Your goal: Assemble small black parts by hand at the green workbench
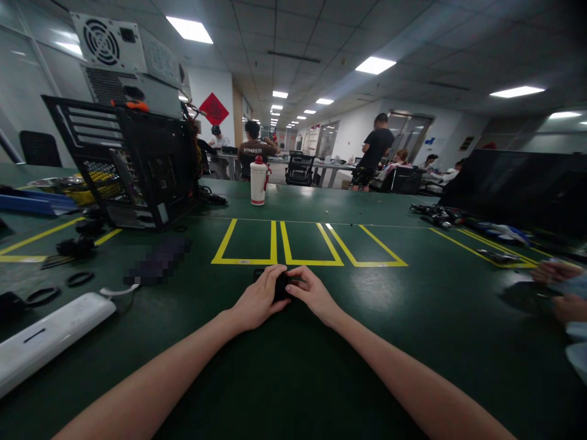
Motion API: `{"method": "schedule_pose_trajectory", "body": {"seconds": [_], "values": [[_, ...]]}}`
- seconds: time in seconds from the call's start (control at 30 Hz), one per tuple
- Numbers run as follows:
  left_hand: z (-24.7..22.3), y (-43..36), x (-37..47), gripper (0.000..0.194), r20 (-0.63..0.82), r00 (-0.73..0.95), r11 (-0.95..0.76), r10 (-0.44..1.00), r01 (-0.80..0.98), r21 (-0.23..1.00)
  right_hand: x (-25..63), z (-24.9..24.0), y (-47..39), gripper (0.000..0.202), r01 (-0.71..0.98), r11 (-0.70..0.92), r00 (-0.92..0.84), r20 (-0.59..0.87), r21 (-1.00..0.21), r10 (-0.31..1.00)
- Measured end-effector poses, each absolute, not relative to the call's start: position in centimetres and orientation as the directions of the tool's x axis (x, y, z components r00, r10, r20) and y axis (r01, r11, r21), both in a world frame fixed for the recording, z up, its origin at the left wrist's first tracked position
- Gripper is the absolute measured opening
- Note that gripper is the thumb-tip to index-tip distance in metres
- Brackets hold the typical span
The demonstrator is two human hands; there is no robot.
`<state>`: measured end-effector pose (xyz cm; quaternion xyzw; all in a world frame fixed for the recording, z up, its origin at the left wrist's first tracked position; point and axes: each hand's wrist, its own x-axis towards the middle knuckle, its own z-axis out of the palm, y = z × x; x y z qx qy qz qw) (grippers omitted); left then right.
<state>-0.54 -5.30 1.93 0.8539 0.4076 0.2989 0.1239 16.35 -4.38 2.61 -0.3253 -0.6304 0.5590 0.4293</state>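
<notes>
Between my two hands sits a small black object [280, 288] on the green table [293, 379]; its kind is hard to make out, as fingers cover much of it. My left hand [260, 299] curls over its left side, thumb at the front. From the right, my right hand [314, 292] touches it with thumb and bent fingers. Another dark edge of it, or of a second black part, shows behind my left fingers. Just beyond my hands lie yellow tape rectangles [244, 262] marked on the table.
A black computer case [160, 165] with a power supply [114, 46] on top stands at the left. A white cup [258, 183] stands farther back. Nearer left are a white power strip [59, 336] and black rings [80, 279]. A co-worker's hands [557, 275] are at the right edge.
</notes>
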Motion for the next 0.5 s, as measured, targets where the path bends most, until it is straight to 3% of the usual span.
{"method": "schedule_pose_trajectory", "body": {"seconds": [0.23, 0.5], "values": [[2.23, -5.43, -0.68, 0.062, 0.397, 0.506, -0.643, 0.765, 0.619, 0.451, 16.53, 2.82, -4.5, 0.034, -0.11, 0.14, -0.509, 0.177, -0.984, 0.842], [1.97, -5.27, -0.46, 0.061, 0.416, 0.494, -0.644, 0.764, 0.624, 0.442, 16.29, 2.21, -4.24, 0.025, -0.076, 0.185, -0.415, 0.2, -0.98, 0.887]]}}
